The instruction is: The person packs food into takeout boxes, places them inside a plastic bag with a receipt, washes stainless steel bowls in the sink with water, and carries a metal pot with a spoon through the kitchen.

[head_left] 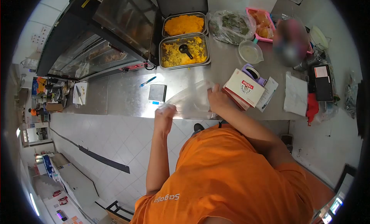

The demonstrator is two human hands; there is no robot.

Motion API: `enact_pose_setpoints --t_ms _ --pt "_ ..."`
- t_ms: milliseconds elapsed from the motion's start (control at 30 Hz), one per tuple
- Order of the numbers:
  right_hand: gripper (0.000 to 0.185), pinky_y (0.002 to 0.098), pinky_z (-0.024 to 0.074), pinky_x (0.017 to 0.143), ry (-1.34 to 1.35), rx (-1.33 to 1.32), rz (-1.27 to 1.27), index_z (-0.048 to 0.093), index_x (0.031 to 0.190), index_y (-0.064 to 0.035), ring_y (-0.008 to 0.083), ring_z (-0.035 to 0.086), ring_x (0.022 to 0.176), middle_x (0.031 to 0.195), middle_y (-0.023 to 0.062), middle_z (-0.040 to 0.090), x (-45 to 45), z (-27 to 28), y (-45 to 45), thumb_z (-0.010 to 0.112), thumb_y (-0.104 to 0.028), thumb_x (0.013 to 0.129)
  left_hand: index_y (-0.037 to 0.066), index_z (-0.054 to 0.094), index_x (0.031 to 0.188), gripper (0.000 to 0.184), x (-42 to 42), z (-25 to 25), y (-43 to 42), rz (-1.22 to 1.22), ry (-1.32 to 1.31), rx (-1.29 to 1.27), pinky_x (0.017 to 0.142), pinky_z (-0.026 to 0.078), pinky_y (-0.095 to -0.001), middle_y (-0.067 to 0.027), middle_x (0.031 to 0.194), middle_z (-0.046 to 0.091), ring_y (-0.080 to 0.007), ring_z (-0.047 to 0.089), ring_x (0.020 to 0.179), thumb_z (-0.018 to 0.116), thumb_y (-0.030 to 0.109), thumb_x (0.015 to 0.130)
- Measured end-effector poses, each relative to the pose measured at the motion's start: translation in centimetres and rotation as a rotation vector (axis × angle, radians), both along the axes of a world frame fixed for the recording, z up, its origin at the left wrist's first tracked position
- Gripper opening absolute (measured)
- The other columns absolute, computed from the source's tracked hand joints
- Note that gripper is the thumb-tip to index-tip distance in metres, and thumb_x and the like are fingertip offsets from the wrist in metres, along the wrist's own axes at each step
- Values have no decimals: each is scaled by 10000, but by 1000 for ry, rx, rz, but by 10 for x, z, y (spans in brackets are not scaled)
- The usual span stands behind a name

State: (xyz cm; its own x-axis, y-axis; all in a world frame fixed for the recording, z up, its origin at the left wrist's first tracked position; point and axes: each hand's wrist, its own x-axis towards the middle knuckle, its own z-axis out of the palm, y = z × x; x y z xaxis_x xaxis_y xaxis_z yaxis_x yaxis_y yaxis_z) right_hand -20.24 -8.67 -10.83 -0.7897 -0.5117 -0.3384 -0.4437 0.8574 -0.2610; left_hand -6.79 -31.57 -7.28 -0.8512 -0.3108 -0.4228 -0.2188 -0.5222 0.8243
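A clear plastic bag (pixel 191 98) is stretched between my two hands over the front edge of the steel counter. My left hand (pixel 165 115), slightly blurred, is closed on the bag's left end. At the other end, the fingers of my right hand (pixel 219 99) pinch the plastic. A small digital scale (pixel 157 93) with a lit blue display sits just beyond my left hand. Close to my right hand stands a white and red cardboard box (pixel 244 88), with a purple tape dispenser (pixel 254 72) behind it.
Two metal trays hold yellow-orange food (pixel 184 25); a black scoop (pixel 185 51) lies in the nearer one. A blue pen (pixel 147 82) lies by the scale. Leaves fill a plastic bag (pixel 233 27) near a clear bowl (pixel 250 52). A glass display cabinet (pixel 111 42) stands left.
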Motion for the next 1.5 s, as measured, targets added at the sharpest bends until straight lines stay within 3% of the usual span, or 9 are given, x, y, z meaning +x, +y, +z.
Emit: enact_pose_setpoints --t_ms 200,300,367,667,767,833,967,1167,1500 --pt "852 417 624 797 60 51 -95 523 1301 43 403 713 971 1338 275 420 -24 -23 -4 962 -211 617 115 677 1238 272 -3 18 5 137 126 168 628 498 -338 -45 799 555 -179 560 697 599 84 979" --pt "858 414 622 803 30 76 -143 521 1312 35 390 712 984 1353 277 411 -29 -18 -8 959 -221 620 101 700 1253 352 -9 -35 -24 -711 153 -1044 680 533 -390 -100 885 606 -264 621 772 713 218 922" --pt "884 415 621 804 55 97 -83 512 1351 1 383 711 991 1355 275 411 -27 -22 -13 957 -244 626 34 670 1274 711 -18 -44 19 -508 -284 -1600 811 588 -435 -268 1124 604 -413 684 975 882 413 711" --pt "473 512 391 1109 295 -560 159 737 1162 -186 428 420 1355 1550 186 363 -22 42 84 883 -295 725 45 598 1292 933 -46 -30 32 -853 -784 -1567 810 628 -384 -272 1389 413 -337 713 998 977 448 541" --pt "641 547 373 1110 173 -761 128 704 1272 -233 444 414 1357 1542 192 374 -47 -20 131 899 -384 680 39 608 1284 920 -52 -31 29 -986 -844 -1563 827 625 -380 -259 1409 398 -336 714 1016 978 444 546" --pt "833 572 344 1120 353 -432 -22 594 1401 -259 451 388 1375 1536 197 377 -50 20 137 912 -414 647 25 620 1267 902 -50 -45 13 -1005 -882 -1558 839 622 -378 -244 1418 397 -332 714 1018 979 436 548" --pt "1178 600 290 1150 238 43 -65 292 1599 -256 466 320 1418 1534 203 359 -46 43 130 921 -395 614 78 633 1302 656 -36 -33 3 -857 -614 -1543 918 593 -451 -268 1406 447 -402 707 1003 851 251 708" --pt "1184 562 339 1135 183 -169 -76 239 1601 -185 432 401 1349 1407 199 434 -62 50 113 886 -259 612 117 590 1342 687 -23 -46 -13 -599 -367 -1440 969 548 -481 -259 1408 509 -424 638 1144 828 206 703" --pt "1112 490 349 1182 -228 -1005 326 303 1559 -141 411 414 1381 1489 199 394 8 26 -9 893 -153 616 112 504 1436 864 -31 -68 -4 -837 128 -857 1106 456 -418 -169 1422 557 -408 488 1352 841 138 641"
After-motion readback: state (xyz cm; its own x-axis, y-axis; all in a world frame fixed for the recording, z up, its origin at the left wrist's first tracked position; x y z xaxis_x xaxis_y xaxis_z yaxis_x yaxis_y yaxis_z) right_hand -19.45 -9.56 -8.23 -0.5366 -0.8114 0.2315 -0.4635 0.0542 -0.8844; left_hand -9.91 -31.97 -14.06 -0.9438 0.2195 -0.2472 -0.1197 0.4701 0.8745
